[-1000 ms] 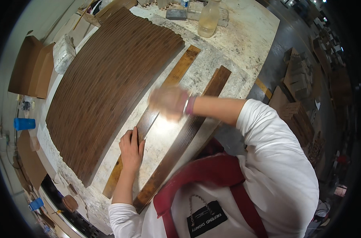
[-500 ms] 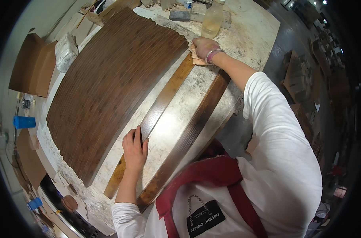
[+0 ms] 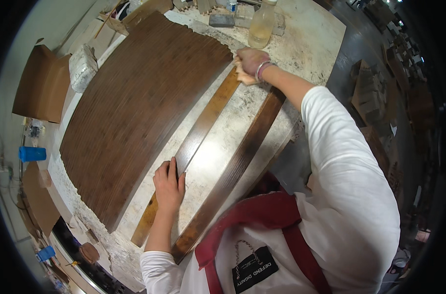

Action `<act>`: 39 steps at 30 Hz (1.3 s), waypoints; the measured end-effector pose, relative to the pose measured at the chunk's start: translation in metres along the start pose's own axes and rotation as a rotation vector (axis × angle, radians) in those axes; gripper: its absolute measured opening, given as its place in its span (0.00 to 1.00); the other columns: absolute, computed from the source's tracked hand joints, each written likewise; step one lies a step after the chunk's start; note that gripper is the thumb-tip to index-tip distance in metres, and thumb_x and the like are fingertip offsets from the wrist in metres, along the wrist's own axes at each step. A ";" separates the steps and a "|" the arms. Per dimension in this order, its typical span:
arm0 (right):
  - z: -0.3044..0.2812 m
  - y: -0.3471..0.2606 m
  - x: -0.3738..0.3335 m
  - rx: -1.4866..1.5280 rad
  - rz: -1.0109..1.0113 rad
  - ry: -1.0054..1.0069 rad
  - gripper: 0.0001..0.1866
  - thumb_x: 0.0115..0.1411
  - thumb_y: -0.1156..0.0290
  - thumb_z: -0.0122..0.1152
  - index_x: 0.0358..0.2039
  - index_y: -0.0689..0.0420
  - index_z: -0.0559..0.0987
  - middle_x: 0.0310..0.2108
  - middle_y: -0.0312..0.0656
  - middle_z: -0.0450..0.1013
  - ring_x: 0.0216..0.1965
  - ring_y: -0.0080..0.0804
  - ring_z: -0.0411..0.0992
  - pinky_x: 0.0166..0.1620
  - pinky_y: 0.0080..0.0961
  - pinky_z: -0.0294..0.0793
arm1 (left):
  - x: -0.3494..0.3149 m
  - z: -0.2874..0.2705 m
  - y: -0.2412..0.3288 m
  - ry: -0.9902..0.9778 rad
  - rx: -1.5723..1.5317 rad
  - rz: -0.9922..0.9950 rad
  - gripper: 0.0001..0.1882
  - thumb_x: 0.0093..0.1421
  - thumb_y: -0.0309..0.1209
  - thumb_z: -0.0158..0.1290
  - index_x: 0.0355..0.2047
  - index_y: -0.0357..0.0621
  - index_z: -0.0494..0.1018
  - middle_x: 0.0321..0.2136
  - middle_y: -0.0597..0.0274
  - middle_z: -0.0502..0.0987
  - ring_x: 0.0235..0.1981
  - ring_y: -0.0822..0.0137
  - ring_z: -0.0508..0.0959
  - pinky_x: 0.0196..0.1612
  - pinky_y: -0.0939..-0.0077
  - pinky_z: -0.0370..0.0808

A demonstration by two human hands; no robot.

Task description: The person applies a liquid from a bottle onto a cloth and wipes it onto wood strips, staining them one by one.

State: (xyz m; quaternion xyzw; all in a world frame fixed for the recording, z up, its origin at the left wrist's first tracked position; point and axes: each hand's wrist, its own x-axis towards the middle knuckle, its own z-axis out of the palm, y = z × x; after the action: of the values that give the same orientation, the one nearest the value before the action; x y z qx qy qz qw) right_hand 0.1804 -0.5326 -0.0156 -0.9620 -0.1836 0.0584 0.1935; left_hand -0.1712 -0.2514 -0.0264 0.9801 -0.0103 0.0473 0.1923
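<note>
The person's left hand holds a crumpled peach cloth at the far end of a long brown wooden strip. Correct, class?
Wrong hand: the head view shows the right hand holding the cloth at the far end of the strip.

The person wears a loose white top [image 3: 350, 157] with creased sleeves [image 3: 326, 127] ending short of the wrists. Over it goes a dark red apron [image 3: 267, 208] with broad straps [image 3: 304, 255]. A black rectangular patch [image 3: 257, 269] with pale lettering and a looped metal chain [image 3: 236, 255] marks the top. The right hand [image 3: 251, 60] has a silvery bangle [image 3: 257, 73] and pinkish band [image 3: 263, 67] at its wrist.
</note>
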 end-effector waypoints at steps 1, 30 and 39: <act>0.000 0.012 0.007 0.031 0.074 -0.090 0.09 0.55 0.69 0.57 0.35 0.56 0.80 0.31 0.47 0.77 0.36 0.42 0.77 0.42 0.33 0.76 | 0.002 0.002 -0.001 -0.002 -0.013 0.009 0.30 0.56 0.30 0.56 0.59 0.37 0.65 0.50 0.47 0.67 0.50 0.47 0.67 0.55 0.56 0.64; 0.218 -0.492 -0.284 -0.011 -1.207 -0.695 0.08 0.53 0.66 0.55 0.30 0.53 0.80 0.31 0.45 0.74 0.35 0.41 0.76 0.34 0.40 0.74 | -0.267 -0.080 -0.143 0.428 -0.479 -0.579 0.27 0.46 0.25 0.66 0.48 0.42 0.73 0.44 0.60 0.71 0.37 0.65 0.73 0.37 0.75 0.72; 0.094 -0.262 -0.154 0.010 -0.600 -0.314 0.08 0.54 0.67 0.53 0.32 0.52 0.78 0.35 0.42 0.75 0.38 0.42 0.76 0.39 0.36 0.75 | -0.310 -0.076 -0.148 0.362 -0.453 -0.695 0.22 0.55 0.25 0.61 0.49 0.33 0.68 0.45 0.53 0.66 0.48 0.59 0.71 0.51 0.66 0.71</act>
State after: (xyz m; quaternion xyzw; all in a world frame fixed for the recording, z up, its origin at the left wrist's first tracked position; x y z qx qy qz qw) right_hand -0.0658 -0.3327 0.0075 -0.8433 -0.4858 0.1472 0.1763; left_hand -0.4809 -0.0853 -0.0424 0.8345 0.3431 0.1470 0.4053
